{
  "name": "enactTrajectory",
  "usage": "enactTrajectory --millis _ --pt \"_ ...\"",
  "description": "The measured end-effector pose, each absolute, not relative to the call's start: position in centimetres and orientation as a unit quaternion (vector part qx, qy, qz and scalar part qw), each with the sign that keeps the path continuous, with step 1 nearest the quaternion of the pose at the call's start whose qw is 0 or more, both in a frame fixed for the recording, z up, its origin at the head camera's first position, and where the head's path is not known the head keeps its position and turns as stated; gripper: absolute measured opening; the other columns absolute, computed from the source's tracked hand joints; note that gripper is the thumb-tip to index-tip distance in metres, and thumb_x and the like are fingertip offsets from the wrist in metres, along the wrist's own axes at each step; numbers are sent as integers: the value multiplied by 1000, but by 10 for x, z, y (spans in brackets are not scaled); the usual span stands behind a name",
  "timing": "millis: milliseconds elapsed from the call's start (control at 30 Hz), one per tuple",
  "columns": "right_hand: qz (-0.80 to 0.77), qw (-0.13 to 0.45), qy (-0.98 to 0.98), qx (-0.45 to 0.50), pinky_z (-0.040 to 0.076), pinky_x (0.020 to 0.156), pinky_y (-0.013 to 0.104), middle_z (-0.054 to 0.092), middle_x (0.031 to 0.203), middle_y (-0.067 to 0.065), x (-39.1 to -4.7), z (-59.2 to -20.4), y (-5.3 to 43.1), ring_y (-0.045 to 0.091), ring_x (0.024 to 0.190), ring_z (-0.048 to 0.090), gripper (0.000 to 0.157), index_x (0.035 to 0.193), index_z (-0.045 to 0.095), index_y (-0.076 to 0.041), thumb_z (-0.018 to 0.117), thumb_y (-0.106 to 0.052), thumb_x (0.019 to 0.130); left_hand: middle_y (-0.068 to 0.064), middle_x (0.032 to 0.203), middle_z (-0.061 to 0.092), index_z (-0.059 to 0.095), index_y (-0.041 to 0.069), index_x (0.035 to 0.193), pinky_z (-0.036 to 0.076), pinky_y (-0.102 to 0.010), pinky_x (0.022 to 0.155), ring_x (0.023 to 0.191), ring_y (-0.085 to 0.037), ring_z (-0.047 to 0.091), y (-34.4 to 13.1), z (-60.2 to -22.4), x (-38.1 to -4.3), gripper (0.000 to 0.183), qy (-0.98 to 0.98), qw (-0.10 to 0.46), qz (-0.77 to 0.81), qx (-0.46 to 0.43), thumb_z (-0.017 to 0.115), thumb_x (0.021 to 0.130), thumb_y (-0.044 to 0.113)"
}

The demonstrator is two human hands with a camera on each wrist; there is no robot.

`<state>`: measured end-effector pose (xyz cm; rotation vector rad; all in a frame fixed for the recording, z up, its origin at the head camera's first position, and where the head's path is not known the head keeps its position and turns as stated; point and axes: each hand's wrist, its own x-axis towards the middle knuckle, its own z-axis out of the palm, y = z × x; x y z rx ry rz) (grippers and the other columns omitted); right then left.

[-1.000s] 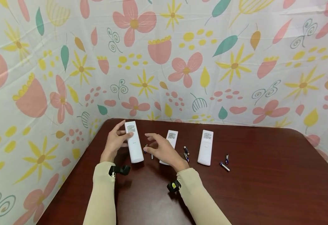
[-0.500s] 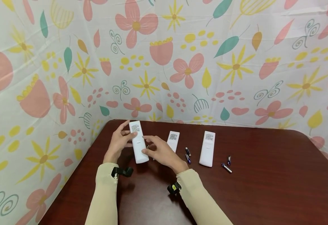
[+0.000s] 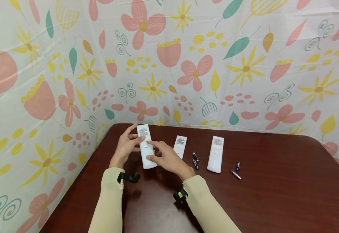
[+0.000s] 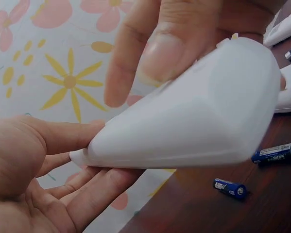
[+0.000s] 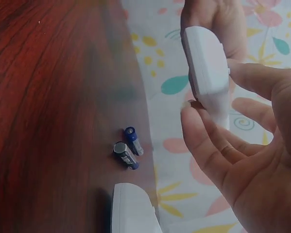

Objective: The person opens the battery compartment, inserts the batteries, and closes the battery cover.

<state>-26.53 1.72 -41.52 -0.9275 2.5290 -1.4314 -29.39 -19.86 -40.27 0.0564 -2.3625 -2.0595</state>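
Observation:
A white remote control (image 3: 146, 151) is held back side up above the table, a printed code label near its far end. My left hand (image 3: 125, 147) grips it from the left, with the thumb on the back and the fingers underneath. My right hand (image 3: 168, 158) holds its nearer right part. In the right wrist view the right thumb (image 5: 254, 77) touches the back of the remote while other fingers reach its opposite edge. Two blue batteries (image 4: 230, 188) lie on the table below, seen in the left wrist view.
Right of my hands lies a second white remote (image 3: 180, 145), partly hidden by the right hand. A third remote (image 3: 215, 155) is farther right. Loose batteries (image 3: 195, 164) lie between them, and another pair (image 3: 235, 174) beyond. Flowered cloth (image 3: 169, 81) walls the table's back and left.
My right hand has come from apart onto the remote and now holds its near part. The left hand keeps its grip; the remote sits slightly farther right in view.

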Motion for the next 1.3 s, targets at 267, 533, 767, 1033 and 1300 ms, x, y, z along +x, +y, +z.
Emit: enactTrajectory --millis 267,533,767,1033,1300 --pt "-468 61 829 -300 58 66 32 56 124 7 -263 -415 14 17 83 61 53 155 55 -17 72 -25 105 -25 138 58 38 23 167 65 -36 75 105 -31 71 -203 -401 -293 72 -754 -1 -657 2 72 104 14" --pt "-469 56 827 -304 57 68 33 58 124 7 -263 -415 13 21 87 61 44 146 60 -17 73 -23 105 -26 136 59 39 21 166 65 -37 73 102 -30 71 -203 -401 -294 72 -748 2 -664 5 73 103 12" --pt "-467 48 827 -309 57 66 30 58 119 9 -263 -416 11 23 83 62 42 143 59 -11 73 -16 104 -26 135 60 39 23 166 65 -37 72 100 -31 71 -204 -400 -293 72 -743 1 -669 -2 73 103 11" --pt "-447 20 838 -313 53 76 31 58 118 9 -263 -417 9 17 91 58 40 140 60 -9 73 -13 103 -25 135 61 40 24 166 65 -36 71 96 -25 72 -203 -400 -293 72 -741 7 -671 -6 73 103 10" --pt "-447 19 840 -307 53 78 32 57 118 9 -262 -418 8 19 94 57 39 139 59 -9 73 -12 103 -23 134 62 41 24 165 65 -36 70 94 -25 72 -203 -402 -294 72 -734 7 -679 -7 73 103 10"
